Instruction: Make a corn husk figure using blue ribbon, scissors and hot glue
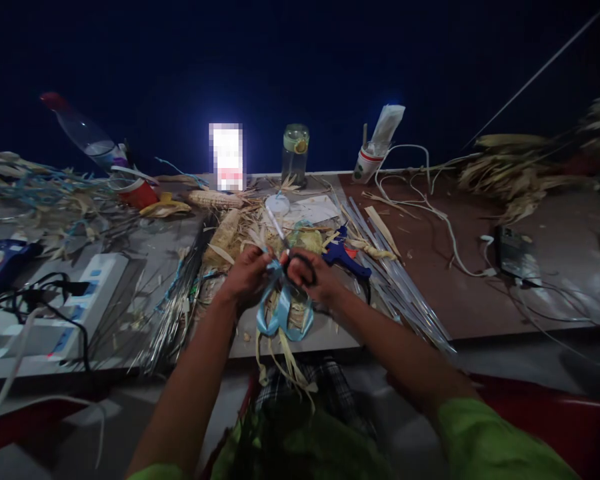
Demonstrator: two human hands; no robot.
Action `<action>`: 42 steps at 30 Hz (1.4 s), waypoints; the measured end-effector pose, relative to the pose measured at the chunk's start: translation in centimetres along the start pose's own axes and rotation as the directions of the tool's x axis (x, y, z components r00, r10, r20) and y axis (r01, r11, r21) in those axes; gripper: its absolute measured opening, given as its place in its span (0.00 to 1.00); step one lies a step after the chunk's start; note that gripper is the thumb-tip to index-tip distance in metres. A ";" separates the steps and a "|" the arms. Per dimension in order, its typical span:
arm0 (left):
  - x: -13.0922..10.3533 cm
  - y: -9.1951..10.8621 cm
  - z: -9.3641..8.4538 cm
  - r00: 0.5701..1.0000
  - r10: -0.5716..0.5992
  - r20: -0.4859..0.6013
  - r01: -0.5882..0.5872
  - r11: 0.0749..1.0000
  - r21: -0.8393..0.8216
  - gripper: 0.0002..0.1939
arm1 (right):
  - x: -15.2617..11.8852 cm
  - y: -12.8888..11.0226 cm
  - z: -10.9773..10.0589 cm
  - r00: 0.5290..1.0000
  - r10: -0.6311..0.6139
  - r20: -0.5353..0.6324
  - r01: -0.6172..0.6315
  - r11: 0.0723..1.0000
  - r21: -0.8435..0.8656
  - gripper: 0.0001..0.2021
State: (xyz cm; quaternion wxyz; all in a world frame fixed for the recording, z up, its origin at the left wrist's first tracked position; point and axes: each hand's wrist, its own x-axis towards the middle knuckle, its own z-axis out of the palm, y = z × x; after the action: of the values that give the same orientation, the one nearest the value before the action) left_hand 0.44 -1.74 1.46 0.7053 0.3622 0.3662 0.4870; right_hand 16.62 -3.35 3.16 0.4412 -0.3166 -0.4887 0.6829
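Close to the table's front edge, my left hand is closed on a light blue ribbon, whose loops hang down below both hands. Pale dried husk strips dangle under the ribbon over the edge. My right hand is closed round the black handles of a pair of scissors, with the blades pointing up and away from me. Whether the blades touch the ribbon I cannot tell. A blue glue gun lies just right of my right hand.
Clear sticks lie to the right, thin wires to the left. A corn cob, a glass bottle and a lit screen are at the back. A power strip with cables is left; a phone right.
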 end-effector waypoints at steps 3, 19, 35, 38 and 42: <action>-0.2 0.2 0.4 0.999 -0.035 -0.004 0.035 0.999 -0.010 0.17 | 0.9 -0.9 -1.6 0.976 -0.126 -0.180 0.142 0.987 0.080 0.23; -0.1 2.8 -1.6 0.929 0.327 -0.172 -0.352 0.925 -0.144 0.10 | 1.3 -0.2 -1.2 0.971 -0.029 -0.238 -0.199 0.456 -0.867 0.28; 0.3 2.3 -1.9 0.946 0.291 -0.141 -0.292 0.956 0.013 0.15 | 2.4 -3.9 3.3 0.950 0.298 -0.095 -0.040 -0.187 -0.982 0.17; 0.4 2.2 -1.7 0.947 0.291 -0.138 -0.293 0.956 0.003 0.15 | 2.7 -5.1 3.2 0.972 0.215 -0.100 -0.069 -0.150 -0.986 0.15; 0.5 1.6 -1.2 0.953 0.291 -0.083 -0.291 0.957 0.017 0.15 | 3.8 -5.6 3.0 0.994 -0.066 -0.092 -0.070 0.281 -0.957 0.16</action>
State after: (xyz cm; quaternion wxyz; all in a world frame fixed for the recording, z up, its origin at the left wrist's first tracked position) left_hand -1.18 -0.62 2.21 0.6090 0.3929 0.3393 0.5997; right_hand 14.07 -0.31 9.46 0.1893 -0.5563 -0.7743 0.2349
